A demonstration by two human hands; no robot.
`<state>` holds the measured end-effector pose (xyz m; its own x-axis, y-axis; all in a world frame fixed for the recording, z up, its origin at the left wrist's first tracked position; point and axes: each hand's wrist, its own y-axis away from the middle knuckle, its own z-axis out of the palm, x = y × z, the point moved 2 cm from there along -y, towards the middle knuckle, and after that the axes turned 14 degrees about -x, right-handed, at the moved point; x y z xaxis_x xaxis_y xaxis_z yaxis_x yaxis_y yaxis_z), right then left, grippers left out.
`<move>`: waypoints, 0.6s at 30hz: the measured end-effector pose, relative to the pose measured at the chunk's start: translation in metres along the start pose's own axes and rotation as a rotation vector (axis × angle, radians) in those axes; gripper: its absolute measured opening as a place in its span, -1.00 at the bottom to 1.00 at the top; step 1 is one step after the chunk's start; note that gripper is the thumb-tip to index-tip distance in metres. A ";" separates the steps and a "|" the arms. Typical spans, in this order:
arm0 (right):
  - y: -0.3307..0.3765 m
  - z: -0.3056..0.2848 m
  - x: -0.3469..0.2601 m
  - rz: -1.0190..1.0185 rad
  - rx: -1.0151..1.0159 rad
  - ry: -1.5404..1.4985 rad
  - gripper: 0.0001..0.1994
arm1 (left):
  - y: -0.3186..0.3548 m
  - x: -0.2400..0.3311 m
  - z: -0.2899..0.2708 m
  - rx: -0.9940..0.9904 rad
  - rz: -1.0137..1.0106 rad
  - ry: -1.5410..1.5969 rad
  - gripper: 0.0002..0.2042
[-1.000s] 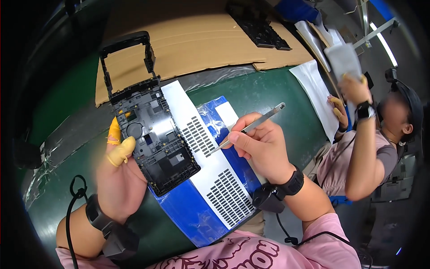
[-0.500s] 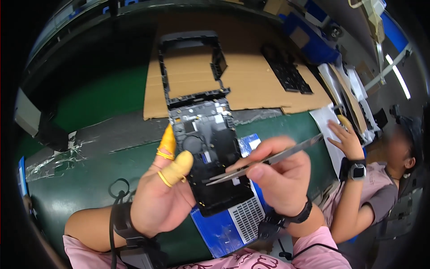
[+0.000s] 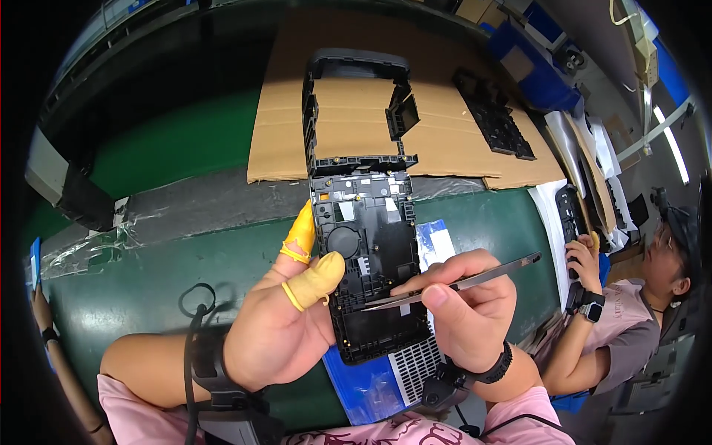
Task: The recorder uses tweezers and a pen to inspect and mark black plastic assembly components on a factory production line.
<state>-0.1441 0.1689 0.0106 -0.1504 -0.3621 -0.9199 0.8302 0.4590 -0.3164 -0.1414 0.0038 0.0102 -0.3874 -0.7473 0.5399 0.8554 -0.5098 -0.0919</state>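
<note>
My left hand [image 3: 285, 326], with yellow finger cots on its thumb and a finger, grips the left edge of a black plastic device housing [image 3: 386, 252]. The housing is held up above the bench, its inner side showing ribs, screw posts and a round recess. An open black frame forms its far end. In my right hand [image 3: 475, 311] a pair of metal tweezers [image 3: 493, 276] is pinched between thumb and fingers. The tweezer tips lie over the lower part of the housing; whether they touch it or hold anything I cannot tell.
Blue plastic packets [image 3: 371, 389] lie on the green bench [image 3: 170, 282] under the housing. Beyond, a cardboard sheet [image 3: 285, 141] carries more black plastic parts [image 3: 497, 126]. At right, a co-worker [image 3: 623, 311] reaches toward a black part on white sheets [image 3: 549, 222]. Another person's arm [image 3: 67, 371] shows far left.
The housing now appears farther right and sharper in view. The tweezers lie flatter across it, still in my right hand. The co-worker's hand has lowered, and a black part shows beside it.
</note>
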 end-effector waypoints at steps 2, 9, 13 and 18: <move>0.001 0.000 0.000 -0.011 0.005 0.005 -0.85 | 0.001 -0.001 0.000 -0.002 0.002 -0.004 -0.52; 0.002 0.001 0.001 -0.003 0.005 -0.036 -0.85 | 0.002 0.000 0.002 0.000 0.013 -0.006 -0.51; 0.001 0.001 0.001 0.001 0.004 0.003 -0.85 | 0.002 0.001 0.001 0.002 0.010 -0.016 -0.51; -0.001 0.001 0.000 -0.012 0.005 -0.003 -0.86 | 0.001 0.003 0.002 0.010 0.010 0.001 -0.46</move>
<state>-0.1439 0.1673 0.0107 -0.1583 -0.3698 -0.9155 0.8309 0.4510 -0.3259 -0.1408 0.0013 0.0137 -0.3795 -0.7528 0.5378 0.8625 -0.4982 -0.0888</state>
